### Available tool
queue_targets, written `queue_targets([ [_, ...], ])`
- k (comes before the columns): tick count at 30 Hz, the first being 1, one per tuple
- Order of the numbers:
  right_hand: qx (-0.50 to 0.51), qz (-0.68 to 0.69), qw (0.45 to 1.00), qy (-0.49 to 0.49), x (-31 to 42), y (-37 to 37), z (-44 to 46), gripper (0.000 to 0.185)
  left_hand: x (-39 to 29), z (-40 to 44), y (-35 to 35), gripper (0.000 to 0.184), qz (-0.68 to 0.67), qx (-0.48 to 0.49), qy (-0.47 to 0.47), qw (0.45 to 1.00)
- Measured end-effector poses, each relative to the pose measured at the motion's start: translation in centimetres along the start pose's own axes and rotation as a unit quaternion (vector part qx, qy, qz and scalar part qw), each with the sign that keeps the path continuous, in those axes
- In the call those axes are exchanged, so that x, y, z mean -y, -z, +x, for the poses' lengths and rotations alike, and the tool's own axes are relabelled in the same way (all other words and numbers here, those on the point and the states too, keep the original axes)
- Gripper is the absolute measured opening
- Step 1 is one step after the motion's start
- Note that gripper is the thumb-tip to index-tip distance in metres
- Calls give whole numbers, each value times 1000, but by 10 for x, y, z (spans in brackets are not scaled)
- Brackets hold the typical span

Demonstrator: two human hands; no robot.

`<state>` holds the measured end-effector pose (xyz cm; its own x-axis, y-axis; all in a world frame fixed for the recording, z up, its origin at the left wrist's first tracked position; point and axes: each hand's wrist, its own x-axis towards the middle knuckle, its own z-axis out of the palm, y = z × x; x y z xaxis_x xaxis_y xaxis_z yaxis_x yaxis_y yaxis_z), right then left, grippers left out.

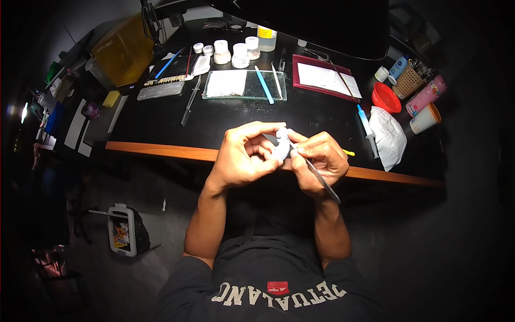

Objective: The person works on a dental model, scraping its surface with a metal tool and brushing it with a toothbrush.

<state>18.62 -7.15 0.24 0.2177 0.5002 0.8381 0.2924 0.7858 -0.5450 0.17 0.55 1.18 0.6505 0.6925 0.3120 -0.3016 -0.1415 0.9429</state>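
Just above the table's front edge, my left hand (244, 155) is closed on a small white model (281, 146), held between the thumb and fingertips. My right hand (320, 161) grips a thin dark metal tool (323, 183) like a pen. The tool's upper end meets the right side of the model, and its thicker end points down toward me. Fingertips of both hands come close together around the model. Its fine detail is too small to make out.
Beyond my hands lie a glass plate (283, 98) with a blue-handled tool (264, 85), and a maroon tray (296, 75). White jars (240, 56) stand behind. At right are a red bowl (385, 97), a syringe (368, 130) and crumpled tissue (387, 138).
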Motion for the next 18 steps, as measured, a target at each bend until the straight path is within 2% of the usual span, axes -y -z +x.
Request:
queue_targets([
  [14,40,-50,997,42,5,1,2,13,3,2,-3,56,90,-38,-62,993],
  [18,4,-12,999,33,-1,-1,-3,15,3,3,-3,57,79,-40,-69,994],
])
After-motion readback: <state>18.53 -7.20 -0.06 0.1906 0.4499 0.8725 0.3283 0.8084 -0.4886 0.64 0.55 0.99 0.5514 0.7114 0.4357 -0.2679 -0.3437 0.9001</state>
